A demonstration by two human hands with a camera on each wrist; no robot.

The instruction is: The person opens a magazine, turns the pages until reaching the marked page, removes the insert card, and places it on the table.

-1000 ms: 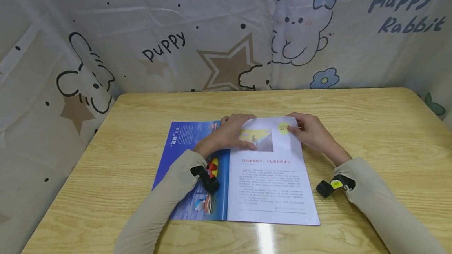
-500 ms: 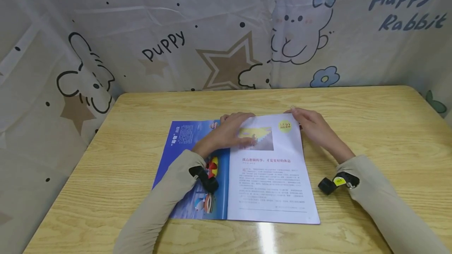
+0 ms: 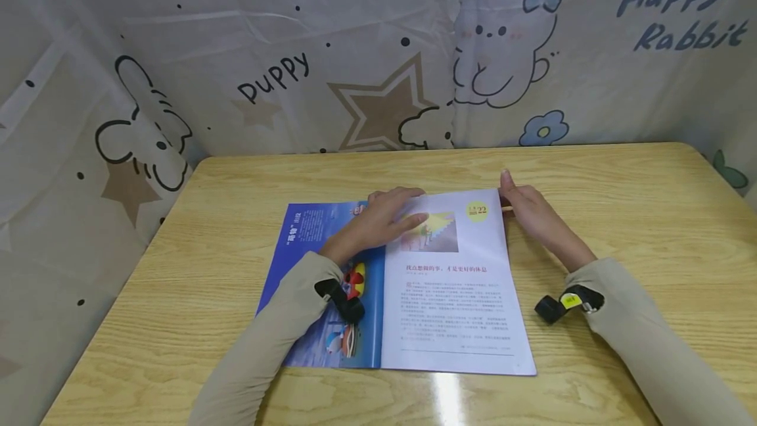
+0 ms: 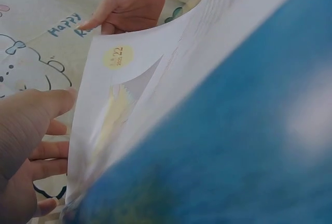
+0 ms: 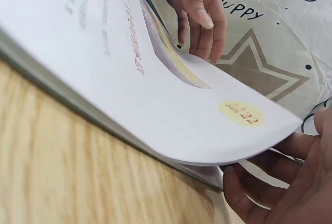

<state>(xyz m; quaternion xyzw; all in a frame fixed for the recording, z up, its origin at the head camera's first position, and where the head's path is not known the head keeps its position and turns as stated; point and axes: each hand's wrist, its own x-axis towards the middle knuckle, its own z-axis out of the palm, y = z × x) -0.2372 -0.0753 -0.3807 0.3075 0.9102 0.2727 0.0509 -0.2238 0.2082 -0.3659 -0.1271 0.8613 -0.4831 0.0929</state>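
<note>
An open magazine (image 3: 449, 301) lies flat on the wooden table (image 3: 621, 215); its left page is blue and its right page is white with text. My left hand (image 3: 384, 222) rests with straight fingers on the top of the right page near the spine, and its fingers (image 5: 197, 22) press the paper. My right hand (image 3: 532, 215) is at the page's top right corner, beside the yellow "22" badge (image 3: 477, 210). In the right wrist view the page (image 5: 155, 94) curves upward, my right hand's fingers (image 5: 249, 193) curl under the corner, and the thumb is at its edge.
A cartoon-printed cloth (image 3: 378, 51) walls the table at the back and sides. A black camera is strapped to each of my wrists (image 3: 345, 304) (image 3: 556, 307). Bare tabletop lies to the left, right and behind the magazine.
My right hand slid off the page's top toward its right corner, uncovering the yellow badge, and the corner is now lifted. My left hand barely shifted.
</note>
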